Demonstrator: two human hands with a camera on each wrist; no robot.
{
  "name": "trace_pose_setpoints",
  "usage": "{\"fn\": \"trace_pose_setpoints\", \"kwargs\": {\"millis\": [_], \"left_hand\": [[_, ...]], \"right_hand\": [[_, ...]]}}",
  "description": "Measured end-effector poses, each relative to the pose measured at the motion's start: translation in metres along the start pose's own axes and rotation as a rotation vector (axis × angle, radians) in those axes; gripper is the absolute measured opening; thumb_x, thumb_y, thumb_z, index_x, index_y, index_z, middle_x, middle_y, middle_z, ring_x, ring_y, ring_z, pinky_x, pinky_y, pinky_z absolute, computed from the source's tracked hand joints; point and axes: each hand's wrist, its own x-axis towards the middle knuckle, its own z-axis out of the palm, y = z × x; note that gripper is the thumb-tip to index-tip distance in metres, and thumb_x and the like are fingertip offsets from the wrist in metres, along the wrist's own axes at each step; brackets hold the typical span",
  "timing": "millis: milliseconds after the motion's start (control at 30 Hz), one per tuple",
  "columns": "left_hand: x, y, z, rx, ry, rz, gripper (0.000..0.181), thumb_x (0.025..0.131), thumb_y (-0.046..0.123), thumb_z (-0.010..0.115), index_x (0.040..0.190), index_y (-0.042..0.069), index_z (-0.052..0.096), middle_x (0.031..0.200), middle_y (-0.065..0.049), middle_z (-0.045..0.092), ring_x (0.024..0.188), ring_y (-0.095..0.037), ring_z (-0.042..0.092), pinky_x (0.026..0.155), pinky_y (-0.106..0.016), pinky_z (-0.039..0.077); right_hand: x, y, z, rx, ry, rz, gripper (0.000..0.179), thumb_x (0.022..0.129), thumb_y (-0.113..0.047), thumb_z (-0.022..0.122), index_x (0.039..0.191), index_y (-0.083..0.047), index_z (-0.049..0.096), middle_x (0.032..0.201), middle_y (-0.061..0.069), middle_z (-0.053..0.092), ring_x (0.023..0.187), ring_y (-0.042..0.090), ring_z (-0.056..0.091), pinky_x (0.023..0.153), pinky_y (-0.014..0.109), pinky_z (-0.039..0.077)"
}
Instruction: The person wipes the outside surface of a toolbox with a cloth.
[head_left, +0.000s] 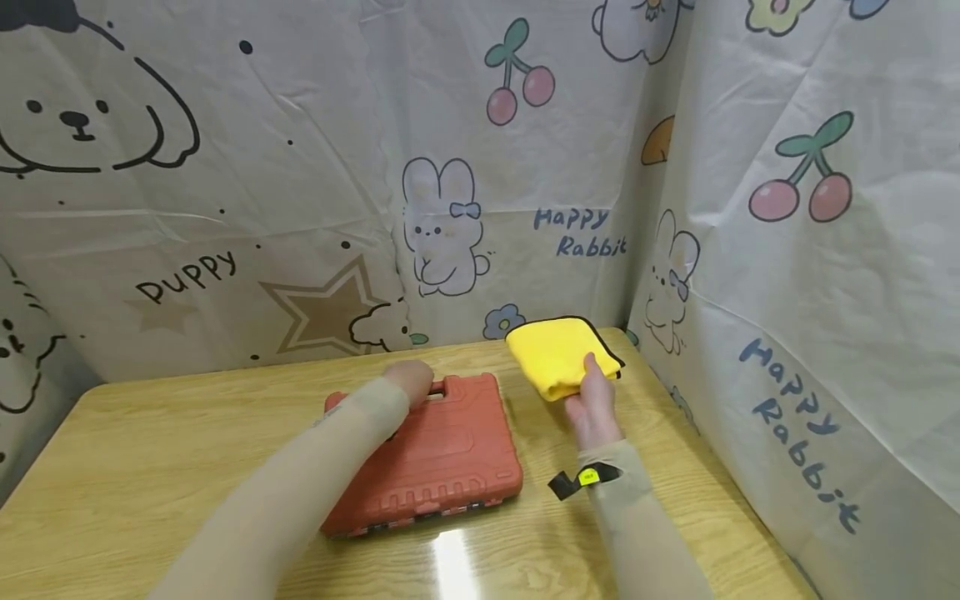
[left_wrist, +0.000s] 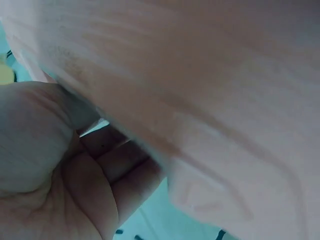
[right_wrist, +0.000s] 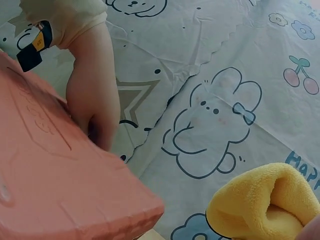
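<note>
A red hard plastic carrying case (head_left: 457,454) lies on the wooden table in the head view, its latched side towards me. My left hand (head_left: 412,382) grips the handle at its far edge; in the left wrist view its fingers (left_wrist: 132,182) curl round the handle under the case's blurred face (left_wrist: 225,100). To the right, a folded yellow cloth (head_left: 551,350) with black edging is pinched in my right hand (head_left: 597,408), thumb on top. The right wrist view has the cloth's fluffy fold (right_wrist: 250,205) at the lower right, with most of that hand out of frame.
The wooden table (head_left: 172,467) extends left of the case. White printed sheets (head_left: 315,192) hang along its back, and another sheet (head_left: 825,292) hangs close on the right. A black strap (head_left: 585,478) with a yellow tag is round my right wrist.
</note>
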Motion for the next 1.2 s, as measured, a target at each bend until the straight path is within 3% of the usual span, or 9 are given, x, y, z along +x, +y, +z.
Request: {"fn": "trace_pose_setpoints", "kwargs": {"millis": [333, 567, 733, 967, 1200], "left_hand": [[-0.022, -0.01, -0.036, -0.079, 0.146, 0.054, 0.013, 0.104, 0.004, 0.055, 0.106, 0.002, 0.068, 0.108, -0.016, 0.073, 0.1, -0.03, 0.071, 0.09, -0.045, 0.06], [-0.033, -0.017, -0.056, -0.149, 0.186, 0.09, 0.013, 0.107, 0.003, 0.049, 0.114, 0.001, 0.06, 0.109, -0.018, 0.069, 0.106, -0.034, 0.069, 0.093, -0.046, 0.058], [-0.039, -0.023, -0.067, -0.197, 0.215, 0.089, 0.009, 0.104, 0.0, 0.053, 0.113, 0.003, 0.055, 0.108, -0.018, 0.066, 0.104, -0.034, 0.067, 0.089, -0.046, 0.057], [-0.048, -0.024, -0.076, -0.189, 0.279, 0.057, 0.012, 0.107, 0.001, 0.048, 0.118, 0.003, 0.052, 0.112, -0.019, 0.061, 0.105, -0.038, 0.063, 0.091, -0.05, 0.054], [-0.058, -0.022, -0.072, -0.133, 0.365, 0.066, 0.029, 0.105, 0.001, 0.051, 0.134, 0.0, 0.049, 0.123, -0.022, 0.058, 0.113, -0.041, 0.058, 0.101, -0.056, 0.05]], "right_hand": [[0.001, -0.002, 0.005, 0.004, 0.021, 0.004, 0.055, 0.111, -0.023, 0.04, 0.162, -0.007, 0.023, 0.163, 0.006, 0.036, 0.147, 0.015, 0.039, 0.12, 0.027, 0.037], [0.001, -0.004, 0.004, 0.011, 0.018, 0.013, 0.057, 0.112, -0.024, 0.039, 0.163, -0.009, 0.02, 0.166, 0.006, 0.033, 0.15, 0.015, 0.037, 0.121, 0.026, 0.036], [0.0, -0.005, 0.004, 0.006, 0.013, 0.018, 0.056, 0.112, -0.025, 0.038, 0.163, -0.01, 0.02, 0.166, 0.005, 0.032, 0.15, 0.015, 0.037, 0.121, 0.027, 0.036], [-0.001, -0.006, 0.001, 0.025, 0.0, 0.042, 0.055, 0.112, -0.026, 0.037, 0.163, -0.012, 0.021, 0.163, 0.004, 0.034, 0.147, 0.015, 0.038, 0.121, 0.029, 0.037], [-0.004, -0.006, -0.001, 0.037, -0.019, 0.048, 0.056, 0.112, -0.027, 0.037, 0.164, -0.013, 0.02, 0.165, 0.004, 0.033, 0.149, 0.015, 0.037, 0.122, 0.03, 0.036]]}}
